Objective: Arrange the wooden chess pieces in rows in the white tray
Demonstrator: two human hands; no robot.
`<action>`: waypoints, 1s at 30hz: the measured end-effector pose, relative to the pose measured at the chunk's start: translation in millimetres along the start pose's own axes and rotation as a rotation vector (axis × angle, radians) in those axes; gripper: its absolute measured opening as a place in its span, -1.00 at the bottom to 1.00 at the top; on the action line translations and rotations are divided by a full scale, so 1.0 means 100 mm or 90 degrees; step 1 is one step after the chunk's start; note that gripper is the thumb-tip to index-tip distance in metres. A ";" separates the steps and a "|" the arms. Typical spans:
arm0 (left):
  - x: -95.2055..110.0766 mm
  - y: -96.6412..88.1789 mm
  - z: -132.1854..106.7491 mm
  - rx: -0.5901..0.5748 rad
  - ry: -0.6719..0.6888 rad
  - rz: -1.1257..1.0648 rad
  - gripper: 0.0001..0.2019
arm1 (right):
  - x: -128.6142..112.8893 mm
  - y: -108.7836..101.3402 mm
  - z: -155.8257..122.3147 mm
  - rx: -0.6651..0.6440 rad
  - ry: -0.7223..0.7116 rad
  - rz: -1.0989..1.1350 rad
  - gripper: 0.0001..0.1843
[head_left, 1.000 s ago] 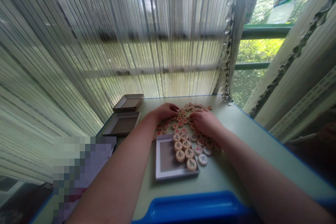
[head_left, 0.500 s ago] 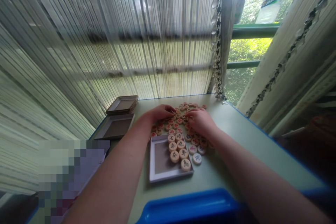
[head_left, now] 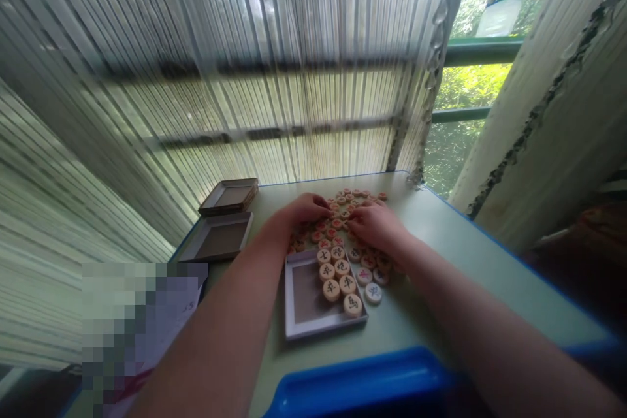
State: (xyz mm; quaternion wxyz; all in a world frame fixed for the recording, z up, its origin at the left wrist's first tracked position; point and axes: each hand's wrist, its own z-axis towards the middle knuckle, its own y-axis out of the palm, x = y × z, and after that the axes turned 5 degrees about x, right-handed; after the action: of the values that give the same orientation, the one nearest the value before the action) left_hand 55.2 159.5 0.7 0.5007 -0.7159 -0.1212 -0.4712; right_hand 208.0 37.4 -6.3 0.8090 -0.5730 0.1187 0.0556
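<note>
Many round xiangqi pieces [head_left: 336, 224] with red or black characters lie loose on the pale table. My left hand [head_left: 311, 207] reaches to the left side of this spread, its fingers bent and a little apart over the pieces. On the right side, my right hand [head_left: 376, 223] lies palm down with its fingers spread, fingertips touching pieces; part of the spread is hidden beneath it. I see no piece lifted in either hand. Nearer to me, a shallow white-rimmed box tray [head_left: 290, 300] holds two columns of black-character pieces [head_left: 332, 289] along its right side.
A similar open tray [head_left: 215, 238] and a small stack of trays [head_left: 229, 196] stand at the table's far left. A blue plastic edge [head_left: 362, 375] is close in front of me. Striped sheer curtains [head_left: 274, 98] hang behind the table [head_left: 470, 274].
The view has shifted slightly, so the tray appears a little further right. My right fingers have moved slightly over the pieces; the left hand keeps nearly the same place. The tray's pieces are unchanged.
</note>
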 end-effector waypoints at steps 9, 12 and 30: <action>0.01 0.00 0.00 -0.001 -0.023 0.023 -0.73 | 0.01 -0.29 -0.06 -0.195 0.015 0.082 -0.69; 0.01 0.00 0.00 -0.003 -0.018 0.045 -0.70 | 0.02 -0.38 -0.08 -0.244 0.020 0.105 -0.61; 0.02 -0.01 -0.04 -0.020 -0.032 0.045 -0.50 | -0.06 -0.53 -0.36 -0.336 -0.027 -0.043 0.05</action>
State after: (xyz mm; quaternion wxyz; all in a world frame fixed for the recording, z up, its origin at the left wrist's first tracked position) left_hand 53.3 156.0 2.7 0.5025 -0.7392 -0.1014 -0.4368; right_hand 209.8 -14.4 32.2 0.6355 -0.7663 0.0640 0.0697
